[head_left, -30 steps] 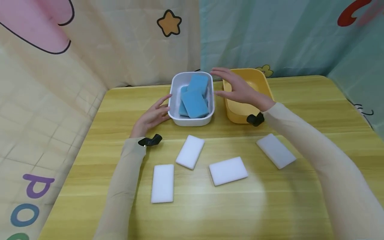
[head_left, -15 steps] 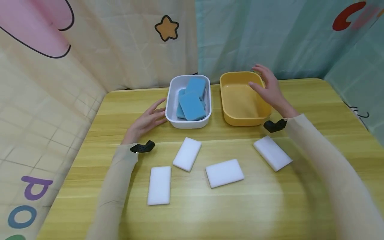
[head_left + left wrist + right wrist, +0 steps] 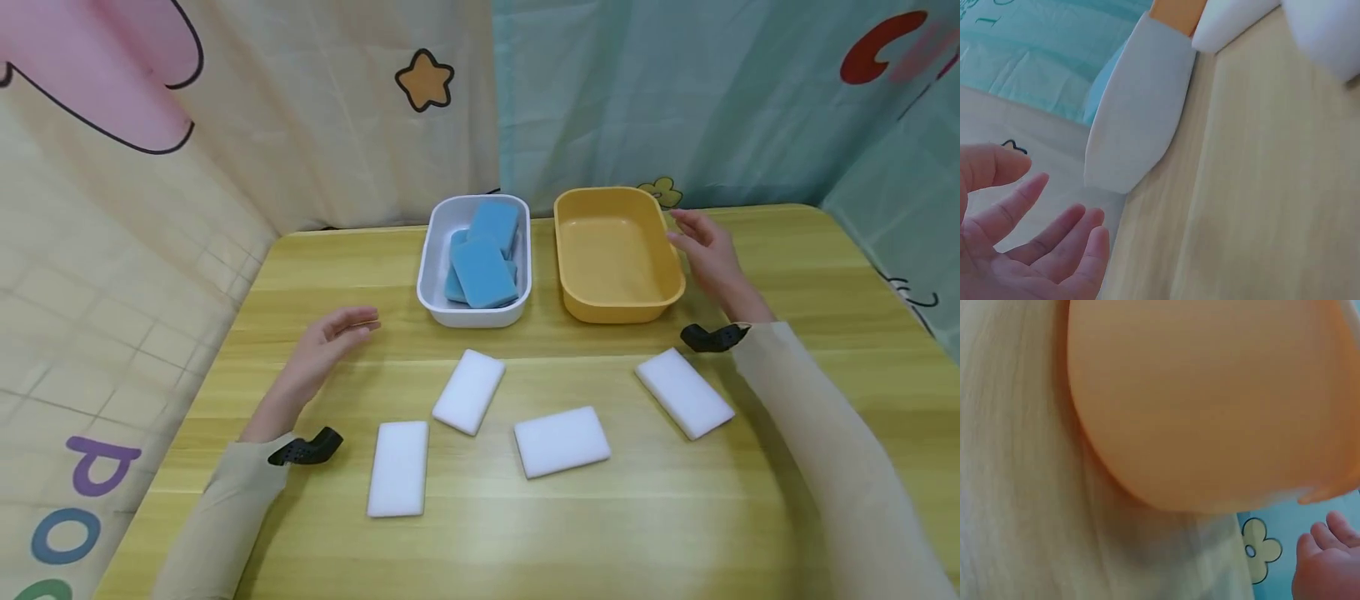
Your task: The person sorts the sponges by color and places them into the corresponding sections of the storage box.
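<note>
The left hand [image 3: 321, 352], fingers loosely extended and holding nothing, is left of and apart from a white rectangular plastic tub [image 3: 474, 318], where flat blue foam sponges [image 3: 484, 273] overlap. The right hand [image 3: 712, 260], also relaxed and gripping nothing, is beside a yellow rectangular plastic tub [image 3: 611, 258], contact unclear. Four white rectangular foam blocks [image 3: 562, 442] lie nearer on the yellowish wood-grain table [image 3: 540, 542]
</note>
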`<state>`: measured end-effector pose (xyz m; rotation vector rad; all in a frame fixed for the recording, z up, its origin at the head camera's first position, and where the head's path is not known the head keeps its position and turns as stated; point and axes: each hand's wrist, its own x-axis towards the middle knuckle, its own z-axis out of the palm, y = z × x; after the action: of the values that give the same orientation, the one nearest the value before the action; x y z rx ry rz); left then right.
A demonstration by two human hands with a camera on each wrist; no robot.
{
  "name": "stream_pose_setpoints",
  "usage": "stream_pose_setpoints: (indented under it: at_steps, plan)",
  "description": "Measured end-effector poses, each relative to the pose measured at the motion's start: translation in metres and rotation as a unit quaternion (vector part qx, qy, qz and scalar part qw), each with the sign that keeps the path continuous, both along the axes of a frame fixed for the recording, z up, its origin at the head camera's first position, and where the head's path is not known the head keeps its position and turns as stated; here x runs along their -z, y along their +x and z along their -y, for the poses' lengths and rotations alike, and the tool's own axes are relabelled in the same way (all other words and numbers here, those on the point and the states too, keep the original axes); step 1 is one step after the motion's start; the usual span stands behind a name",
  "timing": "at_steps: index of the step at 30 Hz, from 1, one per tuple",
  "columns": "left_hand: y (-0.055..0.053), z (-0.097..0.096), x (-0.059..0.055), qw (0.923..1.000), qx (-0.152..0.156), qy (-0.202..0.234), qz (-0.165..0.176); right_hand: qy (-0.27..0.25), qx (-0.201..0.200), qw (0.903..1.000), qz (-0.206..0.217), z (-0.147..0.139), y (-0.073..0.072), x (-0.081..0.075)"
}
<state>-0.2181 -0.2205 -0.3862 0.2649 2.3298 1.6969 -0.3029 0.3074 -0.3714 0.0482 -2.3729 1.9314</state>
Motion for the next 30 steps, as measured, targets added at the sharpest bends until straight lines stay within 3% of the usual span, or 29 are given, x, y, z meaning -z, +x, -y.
stream_pose_setpoints:
  at_steps: [3, 6, 8, 12, 17, 21, 30]
  plan:
    - [0.020, -0.004, 0.002, 0.9990, -0.008, -0.025, -0.036, -0.078, -0.046, 0.9957, 0.019, -0.007, 0.003, 0.008]
    - [0.035, -0.009, 0.004, 0.9978, 0.017, -0.035, -0.055, -0.205, -0.101, 0.9731, 0.025, -0.012, 0.005, 0.017]
    - [0.044, -0.013, 0.005, 0.9960, 0.041, -0.040, -0.069, -0.231, -0.124, 0.9647, 0.024, -0.014, 0.005, 0.022]
    - [0.060, -0.019, 0.007, 0.9870, 0.091, -0.069, -0.113, -0.235, -0.146, 0.9605, 0.034, -0.016, 0.002, 0.027]
    - [0.077, -0.024, 0.009, 0.9596, 0.150, -0.164, -0.173, -0.238, -0.152, 0.9583, 0.045, -0.016, -0.002, 0.028]
    - [0.086, -0.027, 0.011, 0.9447, 0.182, -0.214, -0.170, -0.234, -0.154, 0.9587, 0.047, -0.018, -0.003, 0.030]
    - [0.100, -0.034, 0.010, 0.9354, 0.216, -0.242, -0.140, -0.205, -0.147, 0.9664, 0.048, -0.020, -0.004, 0.035]
